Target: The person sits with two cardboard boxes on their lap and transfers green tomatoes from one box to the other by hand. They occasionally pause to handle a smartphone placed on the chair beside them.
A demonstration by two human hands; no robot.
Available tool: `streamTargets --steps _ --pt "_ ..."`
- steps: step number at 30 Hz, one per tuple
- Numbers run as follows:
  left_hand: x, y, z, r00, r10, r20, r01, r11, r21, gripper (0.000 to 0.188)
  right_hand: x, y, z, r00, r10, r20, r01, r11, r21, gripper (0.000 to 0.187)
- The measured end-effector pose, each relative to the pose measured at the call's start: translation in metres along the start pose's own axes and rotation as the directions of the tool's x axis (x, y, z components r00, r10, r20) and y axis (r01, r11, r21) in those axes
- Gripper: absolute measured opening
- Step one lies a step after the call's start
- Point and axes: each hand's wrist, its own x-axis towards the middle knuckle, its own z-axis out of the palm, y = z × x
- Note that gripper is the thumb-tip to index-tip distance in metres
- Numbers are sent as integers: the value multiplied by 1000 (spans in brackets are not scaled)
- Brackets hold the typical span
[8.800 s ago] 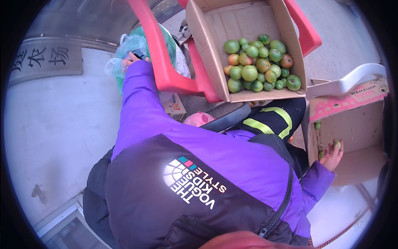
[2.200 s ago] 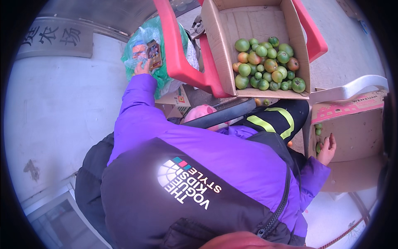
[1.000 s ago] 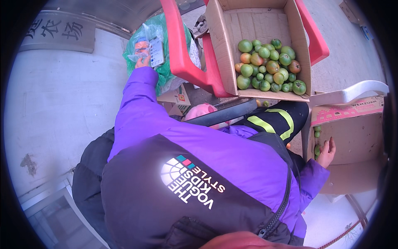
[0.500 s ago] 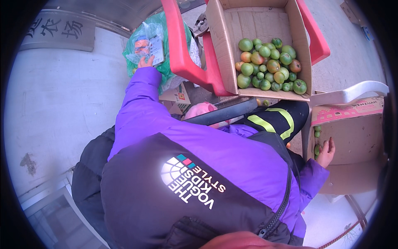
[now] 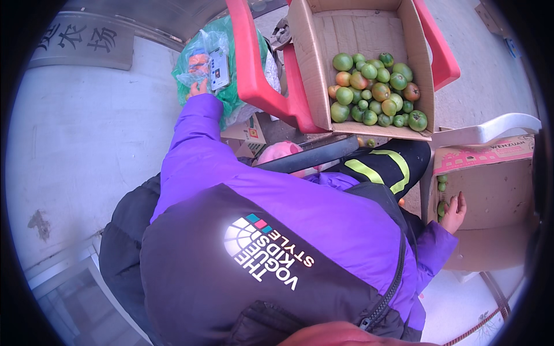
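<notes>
At the upper left, my left hand (image 5: 198, 88) is beside the lower end of a phone (image 5: 219, 70), its fingers apart and holding nothing. The phone lies screen up on a green plastic bag (image 5: 228, 102), next to a clear bag (image 5: 198, 41) with orange things in it. On the right, my right hand (image 5: 454, 214) hangs in the opening of a pink-printed cardboard box (image 5: 490, 193), fingers stretched and loosely apart. A few green tomatoes (image 5: 442, 209) lie along that box's near left wall, close to my fingers.
Green and reddish tomatoes (image 5: 379, 91) fill the lower part of an open cardboard box (image 5: 320, 63), which rests on a red plastic chair (image 5: 262, 86). A white armrest (image 5: 490, 130) stands between the two boxes. A dark bar (image 5: 311, 157) crosses by my legs.
My left hand has drawn back slightly from the phone, down and to the left. The phone screen shows a different picture. My right hand has stayed put.
</notes>
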Motion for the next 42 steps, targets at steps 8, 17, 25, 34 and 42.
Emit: streamTargets --steps 8,17,25,34,42 --pt "7 10 -4 998 57 17 -57 998 5 57 -1 0 0 1000 -8 5 8 1000 5 48" --pt "19 5 19 975 -181 127 208 947 -245 45 3 5 -1 1000 -12 4 12 1000 2 49" --pt "36 20 11 870 -318 377 439 848 -298 61 4 9 -4 1000 17 1 -17 999 27 47" --pt "20 79 -53 893 -145 427 311 883 -351 85 10 14 -8 1000 15 17 -14 999 -29 47" --pt "15 87 -50 886 -226 404 273 960 -63 95 9 10 -5 1000 -22 -4 22 998 -54 48"
